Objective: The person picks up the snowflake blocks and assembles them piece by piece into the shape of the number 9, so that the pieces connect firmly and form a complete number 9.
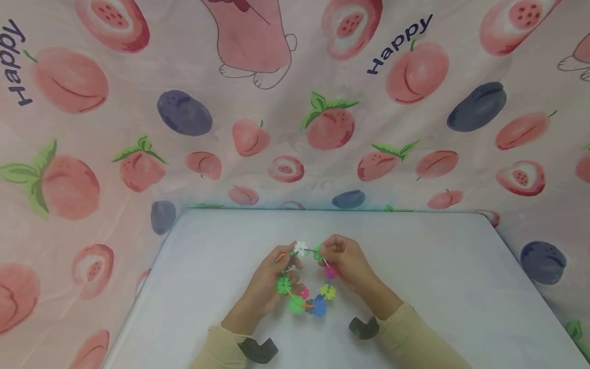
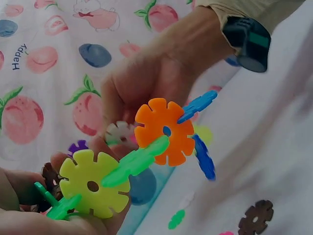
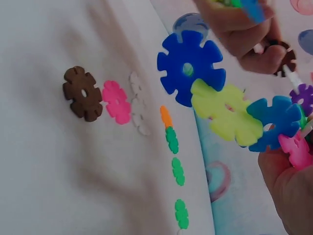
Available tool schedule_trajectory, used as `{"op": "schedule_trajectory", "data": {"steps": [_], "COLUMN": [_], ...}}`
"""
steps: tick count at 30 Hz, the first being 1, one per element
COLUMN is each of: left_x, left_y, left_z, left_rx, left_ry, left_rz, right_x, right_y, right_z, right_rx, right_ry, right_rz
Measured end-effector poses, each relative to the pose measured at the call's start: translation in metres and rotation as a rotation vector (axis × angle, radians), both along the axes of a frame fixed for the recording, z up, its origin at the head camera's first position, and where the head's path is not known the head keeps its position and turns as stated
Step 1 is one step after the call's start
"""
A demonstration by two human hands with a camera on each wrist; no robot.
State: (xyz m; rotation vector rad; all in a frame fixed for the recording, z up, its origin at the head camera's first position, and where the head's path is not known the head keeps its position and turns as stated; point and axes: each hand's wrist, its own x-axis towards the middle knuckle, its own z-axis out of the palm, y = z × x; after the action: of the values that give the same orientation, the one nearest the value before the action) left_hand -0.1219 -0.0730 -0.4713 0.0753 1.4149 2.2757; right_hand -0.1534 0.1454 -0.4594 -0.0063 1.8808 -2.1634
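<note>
A loop of interlocking plastic discs, flower-shaped and notched in many colours, is held up over the table between both hands. My left hand grips the loop's left side, fingers curled round it near a white disc. On the upper right, my right hand pinches the loop at a green disc. In the left wrist view, a yellow disc and an orange disc hang from the left fingers, joined by a green one. A dark blue disc and a lighter blue disc flank a yellow one near the right hand.
Loose discs lie on the white table below the loop, among them a brown disc, a pink disc and several green ones. A fruit-printed cloth rises behind the table. Dark straps circle both sleeves.
</note>
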Motion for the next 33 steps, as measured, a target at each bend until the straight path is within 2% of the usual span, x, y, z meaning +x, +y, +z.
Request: {"op": "schedule_trajectory", "data": {"steps": [4, 7, 9, 13, 16, 21, 23, 25, 28, 33], "left_x": [0.001, 0.001, 0.000, -0.004, -0.007, -0.009, -0.010, -0.012, -0.013, -0.015], "left_y": [0.001, 0.000, -0.001, -0.005, -0.008, -0.013, -0.015, -0.017, -0.020, -0.027], "left_z": [0.006, 0.010, 0.012, 0.015, 0.016, 0.017, 0.017, 0.017, 0.017, 0.014], "left_rx": [-0.030, -0.023, -0.001, 0.101, 0.143, 0.119, 0.124, 0.127, 0.107, 0.037], "left_ry": [0.011, -0.015, -0.036, -0.071, -0.083, -0.095, -0.104, -0.106, -0.085, 0.000], "left_rz": [-0.001, 0.011, 0.019, 0.036, 0.061, 0.117, 0.132, 0.135, 0.114, -0.002], "right_x": [0.000, -0.001, -0.002, -0.003, -0.002, 0.001, 0.003, 0.003, 0.004, 0.003], "right_y": [0.002, 0.004, 0.005, 0.008, 0.012, 0.019, 0.020, 0.020, 0.020, 0.022], "right_z": [-0.005, -0.009, -0.011, -0.011, -0.012, -0.018, -0.021, -0.023, -0.021, -0.014], "right_rx": [-0.026, -0.065, -0.093, -0.149, -0.122, 0.063, 0.108, 0.122, 0.134, 0.116], "right_ry": [-0.014, -0.021, -0.023, -0.040, -0.058, -0.088, -0.094, -0.094, -0.082, -0.081], "right_rz": [0.000, 0.020, 0.048, 0.128, 0.224, 0.490, 0.548, 0.547, 0.484, 0.418]}}
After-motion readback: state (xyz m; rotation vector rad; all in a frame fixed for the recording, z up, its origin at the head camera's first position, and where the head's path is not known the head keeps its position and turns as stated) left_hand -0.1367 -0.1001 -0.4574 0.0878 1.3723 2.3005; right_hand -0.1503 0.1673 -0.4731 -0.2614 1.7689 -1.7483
